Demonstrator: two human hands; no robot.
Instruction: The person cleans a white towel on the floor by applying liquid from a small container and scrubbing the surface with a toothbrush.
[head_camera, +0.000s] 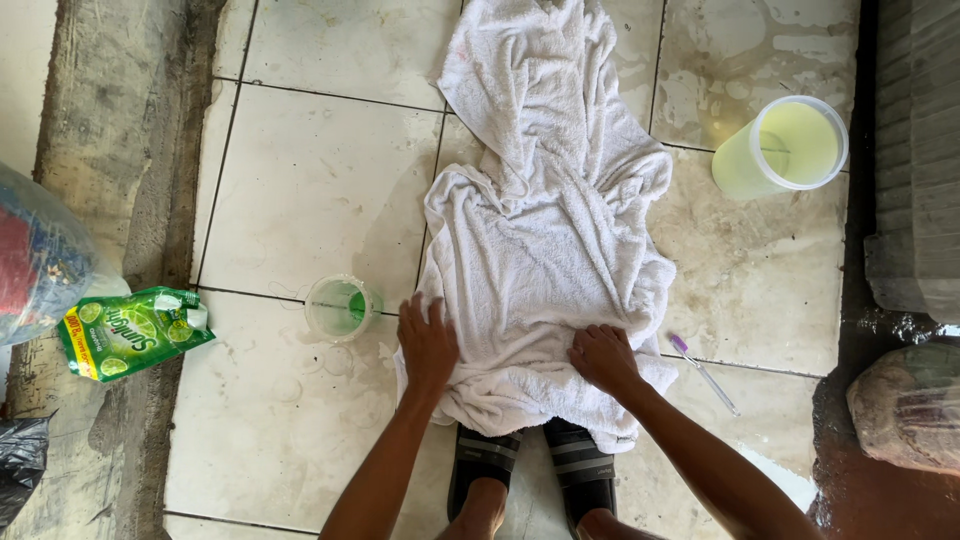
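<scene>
Towel: white terry towel (545, 230) spread on wet tiled floor (310, 180), near edge at your feet.
Left hand (428, 345): flat, pressing towel.
Right hand (603, 357): fist bunching cloth.
Nearby: green plastic cup (338, 306) left.

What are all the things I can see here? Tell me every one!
towel: one, white, spread on the wet tiled floor, both hands pressing on its near end
small cup: one, clear with green liquid, left of the towel
big cup: one, pale yellow-green, upper right
soap pouch: one, green, on the left
toothbrush: one, white with a purple end, right of the towel
plastic bags: two on the left edge, one clear, one black
sandals: two, black, under the towel's edge
left hand: flat on the towel
right hand: curled on the towel
</scene>
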